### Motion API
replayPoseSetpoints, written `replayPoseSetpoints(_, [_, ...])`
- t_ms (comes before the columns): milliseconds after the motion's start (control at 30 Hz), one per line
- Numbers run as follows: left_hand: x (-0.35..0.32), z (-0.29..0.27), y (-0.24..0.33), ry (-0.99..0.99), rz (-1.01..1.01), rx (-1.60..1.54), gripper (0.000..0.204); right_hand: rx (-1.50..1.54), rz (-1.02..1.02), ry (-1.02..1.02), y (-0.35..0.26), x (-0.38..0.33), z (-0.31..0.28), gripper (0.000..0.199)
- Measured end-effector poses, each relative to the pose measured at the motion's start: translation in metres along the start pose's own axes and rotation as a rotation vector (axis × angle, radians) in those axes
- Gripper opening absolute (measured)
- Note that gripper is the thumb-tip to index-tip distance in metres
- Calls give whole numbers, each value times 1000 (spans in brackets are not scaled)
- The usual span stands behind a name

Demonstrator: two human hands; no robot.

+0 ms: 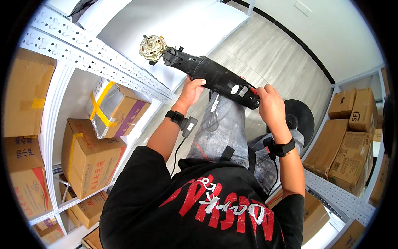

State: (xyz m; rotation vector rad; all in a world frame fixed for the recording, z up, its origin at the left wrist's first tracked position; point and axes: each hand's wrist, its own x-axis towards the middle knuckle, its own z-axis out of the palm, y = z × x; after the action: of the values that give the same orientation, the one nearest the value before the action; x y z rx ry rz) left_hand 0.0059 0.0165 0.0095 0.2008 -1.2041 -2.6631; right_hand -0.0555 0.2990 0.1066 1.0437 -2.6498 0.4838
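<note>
Across my lap lies the black body of an electric fan, tilted with its far left end raised. A bare metal motor with a thin shaft sits at that end. My left hand is closed around the underside of the body near its middle, thumb on top. At the near right end, my right hand is closed on a slim tool with a red handle, apparently a screwdriver, its thin end against the body. The fingers hide most of the handle. A round black base is beside my right knee.
White metal shelving with cardboard boxes stands close on my left. More boxes fill a shelf on the right. A white shelf surface lies beyond the motor. Cables hang from both wrist straps.
</note>
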Motion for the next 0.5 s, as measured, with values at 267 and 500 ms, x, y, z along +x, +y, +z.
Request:
replayPoseSetpoints(267, [1, 0, 2, 37, -16, 5, 52, -26, 123, -14, 6, -3, 14, 10])
replayPoseSetpoints(500, [1, -7, -5, -10, 2, -4, 51, 87, 176, -170, 3, 4, 1, 27])
